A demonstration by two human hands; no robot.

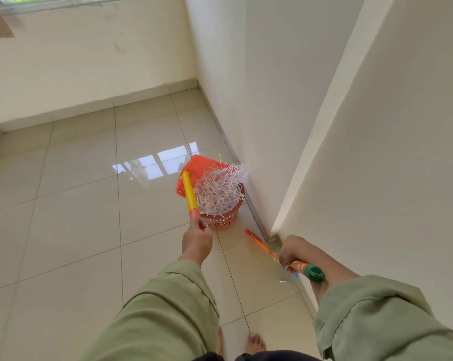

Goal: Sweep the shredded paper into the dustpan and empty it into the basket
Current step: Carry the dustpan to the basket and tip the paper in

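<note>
The shiny tile floor (76,178) meets a white wall. Beside that wall stands our basket (221,222), piled with light, fluffy paper (217,188). Our left hand (197,239) grips the dustpan (191,173) handle, tipped over the basket. Our right hand (289,252) grips the broom (302,267).

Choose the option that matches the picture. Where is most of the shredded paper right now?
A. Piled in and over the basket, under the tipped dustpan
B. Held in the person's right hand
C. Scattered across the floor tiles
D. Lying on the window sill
A: the shredded paper heaps over the basket by the wall, with the dustpan tipped above it from the left hand.
</note>
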